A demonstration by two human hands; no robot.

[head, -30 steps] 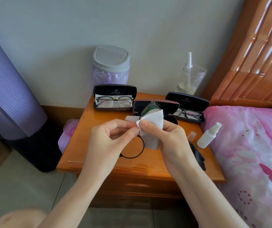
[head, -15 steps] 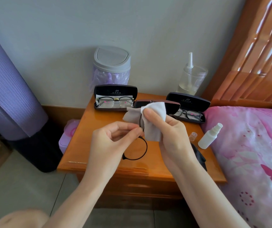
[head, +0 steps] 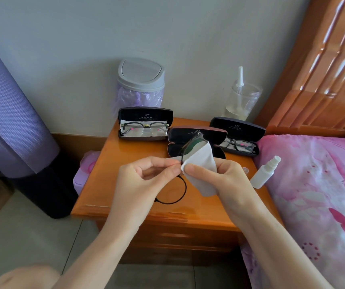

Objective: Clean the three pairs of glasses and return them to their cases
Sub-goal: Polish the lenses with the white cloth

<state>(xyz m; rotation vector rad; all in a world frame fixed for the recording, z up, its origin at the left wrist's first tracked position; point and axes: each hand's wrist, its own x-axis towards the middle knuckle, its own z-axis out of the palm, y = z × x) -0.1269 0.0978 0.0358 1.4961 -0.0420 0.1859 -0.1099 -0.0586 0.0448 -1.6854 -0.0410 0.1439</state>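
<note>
Between two hands, one pair of glasses (head: 183, 191): left hand (head: 140, 184) pinches the frame, right hand (head: 226, 180) pinches one cloth (head: 202, 163) over a lens. Beyond them, three open cases (head: 196, 133).

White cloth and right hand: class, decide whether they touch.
Touching. The head view shows the right hand pinching the white cloth round the glasses.
</note>
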